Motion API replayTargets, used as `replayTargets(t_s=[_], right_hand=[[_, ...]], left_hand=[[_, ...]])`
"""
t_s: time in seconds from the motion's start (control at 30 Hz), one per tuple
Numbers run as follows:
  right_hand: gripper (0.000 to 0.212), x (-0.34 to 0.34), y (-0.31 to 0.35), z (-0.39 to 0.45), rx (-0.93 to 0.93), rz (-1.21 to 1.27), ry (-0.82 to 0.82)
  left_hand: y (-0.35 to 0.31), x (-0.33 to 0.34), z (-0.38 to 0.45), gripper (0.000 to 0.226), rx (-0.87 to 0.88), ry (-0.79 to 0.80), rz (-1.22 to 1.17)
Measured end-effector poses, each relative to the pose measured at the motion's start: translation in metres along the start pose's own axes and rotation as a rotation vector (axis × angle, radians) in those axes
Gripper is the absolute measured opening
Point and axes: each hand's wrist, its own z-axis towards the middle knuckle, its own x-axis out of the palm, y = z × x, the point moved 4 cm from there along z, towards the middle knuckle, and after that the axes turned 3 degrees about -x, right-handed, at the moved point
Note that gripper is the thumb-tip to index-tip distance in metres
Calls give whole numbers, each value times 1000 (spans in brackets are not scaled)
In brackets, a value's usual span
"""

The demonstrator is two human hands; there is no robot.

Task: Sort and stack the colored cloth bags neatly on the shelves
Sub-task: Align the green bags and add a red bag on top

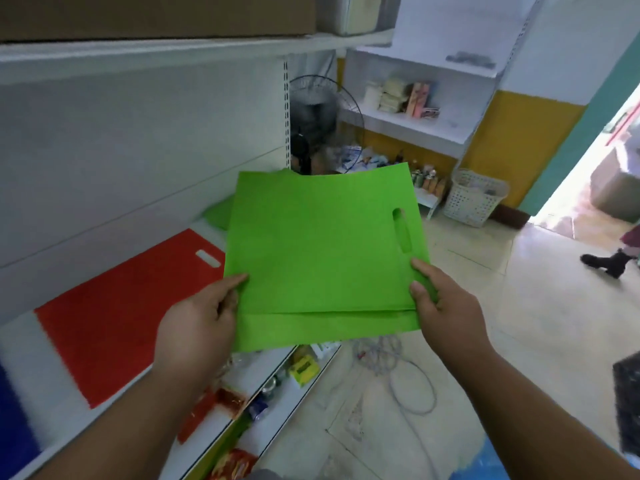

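I hold a small stack of flat green cloth bags (322, 251) in the air in front of the white shelf (69, 393). My left hand (197, 327) pinches the stack's near left edge. At the near right corner, just below the handle slot, my right hand (446, 310) pinches it too. A red bag (117, 320) lies flat on the shelf to the left. Part of a blue bag (14, 424) shows at the far left edge. Another green bag (220, 214) lies on the shelf behind the held stack, mostly hidden.
A higher shelf (173, 50) carries a cardboard box. Lower shelves hold packaged goods (301, 370). A standing fan (322, 123), a white basket (474, 197) and a coiled cable (408, 382) are on the floor. A person's boot (604, 263) shows at the right by the doorway.
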Motion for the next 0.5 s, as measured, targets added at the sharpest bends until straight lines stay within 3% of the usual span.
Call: replayTargets(t_s=[0.5], right_hand=[[37,116,-16,274,-323,34,340]], left_hand=[[0,75,163,34,-345,-77,119]])
